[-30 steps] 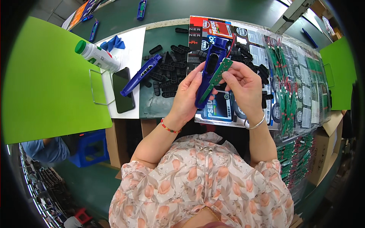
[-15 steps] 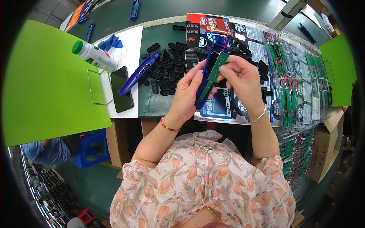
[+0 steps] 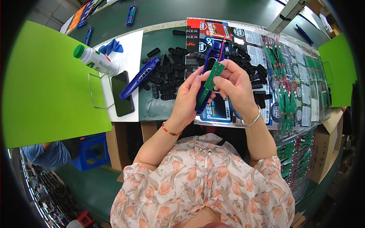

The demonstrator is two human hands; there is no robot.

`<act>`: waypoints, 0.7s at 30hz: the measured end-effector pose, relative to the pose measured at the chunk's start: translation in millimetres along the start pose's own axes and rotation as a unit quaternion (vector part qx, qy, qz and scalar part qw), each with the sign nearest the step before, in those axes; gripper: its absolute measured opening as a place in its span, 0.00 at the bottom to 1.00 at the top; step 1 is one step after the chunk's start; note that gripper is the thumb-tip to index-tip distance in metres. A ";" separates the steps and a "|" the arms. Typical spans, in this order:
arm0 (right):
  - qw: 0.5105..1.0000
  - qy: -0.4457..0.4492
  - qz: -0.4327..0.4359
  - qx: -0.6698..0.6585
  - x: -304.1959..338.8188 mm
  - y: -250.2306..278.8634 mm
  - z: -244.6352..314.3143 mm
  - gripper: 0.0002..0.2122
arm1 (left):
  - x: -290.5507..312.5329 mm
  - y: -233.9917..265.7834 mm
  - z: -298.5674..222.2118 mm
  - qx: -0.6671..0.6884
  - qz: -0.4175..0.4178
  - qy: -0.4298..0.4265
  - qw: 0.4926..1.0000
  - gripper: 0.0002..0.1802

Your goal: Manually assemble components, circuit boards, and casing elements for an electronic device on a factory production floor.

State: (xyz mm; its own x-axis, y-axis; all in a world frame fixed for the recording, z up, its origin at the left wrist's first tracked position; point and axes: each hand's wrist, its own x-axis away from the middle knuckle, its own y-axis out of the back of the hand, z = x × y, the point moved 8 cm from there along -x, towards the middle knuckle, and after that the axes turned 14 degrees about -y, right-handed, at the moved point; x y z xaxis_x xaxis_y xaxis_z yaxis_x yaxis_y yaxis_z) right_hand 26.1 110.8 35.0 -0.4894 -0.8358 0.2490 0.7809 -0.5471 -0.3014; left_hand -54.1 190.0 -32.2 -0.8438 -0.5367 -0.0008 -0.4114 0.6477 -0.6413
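Left hand [image 3: 187, 97] is grasping an elongated blue plastic housing [image 3: 216, 53] above the desk's [image 3: 150, 111] near side, right hand [image 3: 236, 84] is pinching a green circuit board [image 3: 209, 85] over it, and black oblong pieces [image 3: 165, 70] are lying left and right.

1 slim green circuit board [image 3: 213, 78] overlaps 1 open dark-blue plastic housing [image 3: 216, 48] lengthwise, red wiring [image 3: 222, 49] at its far end, both held aslant above the bench [image 3: 152, 109] near its front edge.

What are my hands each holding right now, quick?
Left hand: closed around the blue casing.
Right hand: closed, pinching the green circuit board between thumb and fingers.
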 end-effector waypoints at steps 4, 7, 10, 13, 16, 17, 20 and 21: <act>1.000 -0.001 -0.011 -0.026 -0.8 2.3 7.5 0.13 | 0.0 6.7 -2.7 0.040 -0.014 0.002 0.999 0.25; 0.993 0.041 -0.107 0.010 2.7 20.2 13.7 0.16 | 1.5 8.3 -3.4 0.050 0.004 -0.005 0.999 0.24; 0.990 0.048 -0.131 0.024 7.0 23.9 11.4 0.12 | 2.1 7.8 -3.8 0.051 -0.011 -0.009 0.999 0.24; 0.987 0.043 -0.144 0.061 11.0 22.0 8.5 0.09 | 2.7 10.3 -3.2 0.039 -0.023 -0.015 0.999 0.25; 0.982 0.068 -0.154 0.088 12.8 19.2 7.0 0.09 | 2.9 7.3 -4.1 0.036 -0.008 -0.019 0.999 0.25; 0.980 0.082 -0.154 0.093 12.8 17.8 6.2 0.10 | 3.0 6.1 -4.1 0.038 -0.005 -0.018 0.999 0.25; 0.977 0.079 -0.164 0.108 13.1 13.8 1.5 0.11 | 3.4 4.2 -6.1 0.034 -0.001 -0.017 0.999 0.25; 0.979 0.083 -0.159 0.099 13.0 12.2 1.1 0.11 | 3.5 4.5 -6.4 0.031 -0.001 -0.017 0.999 0.25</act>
State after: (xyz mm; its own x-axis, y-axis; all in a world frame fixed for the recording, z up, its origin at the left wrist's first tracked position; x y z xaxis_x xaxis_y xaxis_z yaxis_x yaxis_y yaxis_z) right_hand 29.8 93.4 35.6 -0.7636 -0.6295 0.1435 0.6305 -0.7749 -0.0441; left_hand -61.1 194.4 -30.2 -0.8304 -0.5567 -0.0241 -0.3905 0.6123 -0.6875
